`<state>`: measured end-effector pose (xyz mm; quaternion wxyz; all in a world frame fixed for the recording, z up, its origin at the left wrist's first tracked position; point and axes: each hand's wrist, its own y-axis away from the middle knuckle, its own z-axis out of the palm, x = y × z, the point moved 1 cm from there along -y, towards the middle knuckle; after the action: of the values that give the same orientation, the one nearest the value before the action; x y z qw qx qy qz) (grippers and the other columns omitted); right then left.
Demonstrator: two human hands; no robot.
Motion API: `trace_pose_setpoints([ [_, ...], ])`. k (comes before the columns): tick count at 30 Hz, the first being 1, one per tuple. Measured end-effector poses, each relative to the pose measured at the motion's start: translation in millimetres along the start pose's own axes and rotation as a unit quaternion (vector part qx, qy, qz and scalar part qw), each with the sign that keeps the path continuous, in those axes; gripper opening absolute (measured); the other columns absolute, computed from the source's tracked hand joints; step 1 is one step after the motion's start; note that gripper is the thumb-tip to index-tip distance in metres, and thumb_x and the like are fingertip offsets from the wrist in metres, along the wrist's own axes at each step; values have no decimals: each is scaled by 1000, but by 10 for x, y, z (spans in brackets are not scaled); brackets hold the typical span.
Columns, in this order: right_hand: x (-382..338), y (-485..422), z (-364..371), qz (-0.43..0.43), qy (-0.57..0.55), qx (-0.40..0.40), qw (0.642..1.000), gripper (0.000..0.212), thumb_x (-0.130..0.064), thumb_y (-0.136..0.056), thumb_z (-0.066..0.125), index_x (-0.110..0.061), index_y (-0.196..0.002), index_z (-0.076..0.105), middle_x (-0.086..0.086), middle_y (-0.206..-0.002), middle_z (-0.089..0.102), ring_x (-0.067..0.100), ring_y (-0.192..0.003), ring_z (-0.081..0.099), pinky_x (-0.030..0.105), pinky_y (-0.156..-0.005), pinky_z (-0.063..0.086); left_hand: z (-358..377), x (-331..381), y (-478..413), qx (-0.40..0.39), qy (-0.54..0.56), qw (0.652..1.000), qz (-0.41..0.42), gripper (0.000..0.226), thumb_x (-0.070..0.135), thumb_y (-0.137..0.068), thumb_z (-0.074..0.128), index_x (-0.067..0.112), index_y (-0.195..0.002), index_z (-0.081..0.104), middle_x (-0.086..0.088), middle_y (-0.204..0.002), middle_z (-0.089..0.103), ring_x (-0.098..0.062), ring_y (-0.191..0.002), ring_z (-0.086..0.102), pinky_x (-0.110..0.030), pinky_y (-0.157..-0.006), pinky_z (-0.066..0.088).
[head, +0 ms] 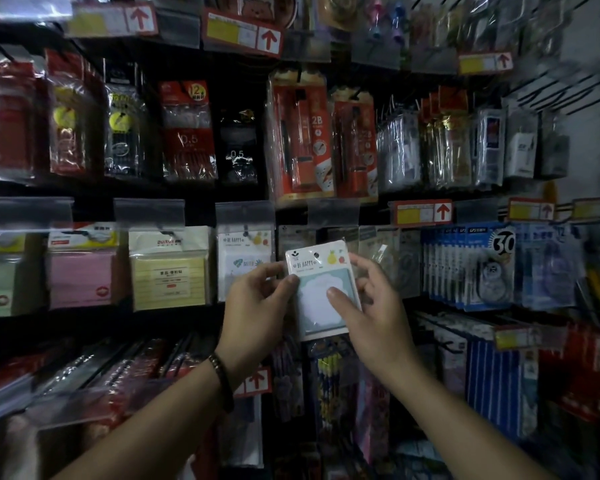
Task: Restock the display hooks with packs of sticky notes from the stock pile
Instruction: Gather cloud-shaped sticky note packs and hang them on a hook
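Clear plastic wraps the pack of sticky notes (pixel 314 306), held upright with its white header up in front of the middle row of the rack (pixel 187 190). The left hand (pixel 257 299) pinches its left edge, thumb on the front. The right hand (pixel 371 306) grasps its right edge, thumb pressed on the pale-blue pad. A matching pack (pixel 243 261) hangs just to its left, beside yellow notes (pixel 168 275).

Vantage: the wide-angle camera is riding on the person's head.
Facing: it is looking forward and slightly downward at the display wall (pixel 236 88).
Nearness: it is sitting close; the left hand (pixel 257 299) and right hand (pixel 371 306) are holding the sticky-note pack (pixel 321 292) mid-frame.
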<state>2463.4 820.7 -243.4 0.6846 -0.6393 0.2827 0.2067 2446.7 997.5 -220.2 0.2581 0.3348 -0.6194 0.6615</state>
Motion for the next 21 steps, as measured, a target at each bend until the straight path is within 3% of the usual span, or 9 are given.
trace_pose_setpoints([
  [6, -27, 102, 68, 7, -2, -5, 1000, 49, -5, -103, 62, -37, -140, 54, -9, -124, 74, 11, -107, 75, 48, -91, 64, 17, -13, 102, -48, 20, 998, -39, 18, 26, -108, 62, 13, -106, 75, -4, -94, 81, -22, -79, 78, -41, -67, 62],
  [9, -64, 127, 47, 8, -2, -13, 1000, 51, -4, -104, 58, -37, -144, 55, -10, -126, 73, 10, -107, 74, 45, -89, 65, 38, 33, 157, -85, 38, 994, -63, 19, 24, -109, 60, 14, -115, 74, -8, -101, 82, -25, -80, 81, -42, -65, 64],
  [14, -145, 164, 81, -26, 42, -8, 999, 45, -25, -106, 65, -37, -149, 56, -20, -133, 69, -3, -120, 66, 30, -99, 58, 27, 54, 168, -105, 61, 988, -93, 21, 23, -110, 59, 13, -119, 75, -14, -104, 82, -34, -88, 81, -46, -69, 65],
  [16, -148, 147, 88, -28, 64, 18, 997, 37, -35, -105, 67, -36, -141, 62, -22, -127, 72, -4, -116, 67, 28, -94, 58, 49, 50, 187, -120, 67, 985, -104, 22, 23, -110, 59, 10, -119, 75, -16, -107, 81, -39, -93, 80, -53, -75, 66],
  [18, -150, 144, 85, -9, 49, 45, 998, 23, -38, -102, 70, -34, -124, 69, -21, -111, 76, -3, -102, 72, 27, -79, 61, 67, 57, 204, -133, 61, 984, -99, 21, 22, -109, 61, 10, -119, 75, -15, -108, 81, -39, -94, 80, -53, -75, 66],
  [21, -144, 130, 64, 31, -2, 64, 997, 8, -31, -102, 71, -24, -101, 71, -4, -97, 79, 10, -86, 77, 32, -67, 62, 74, 87, 176, -151, 46, 982, -105, 21, 21, -107, 62, 9, -119, 74, -12, -109, 81, -32, -94, 81, -52, -78, 67],
])
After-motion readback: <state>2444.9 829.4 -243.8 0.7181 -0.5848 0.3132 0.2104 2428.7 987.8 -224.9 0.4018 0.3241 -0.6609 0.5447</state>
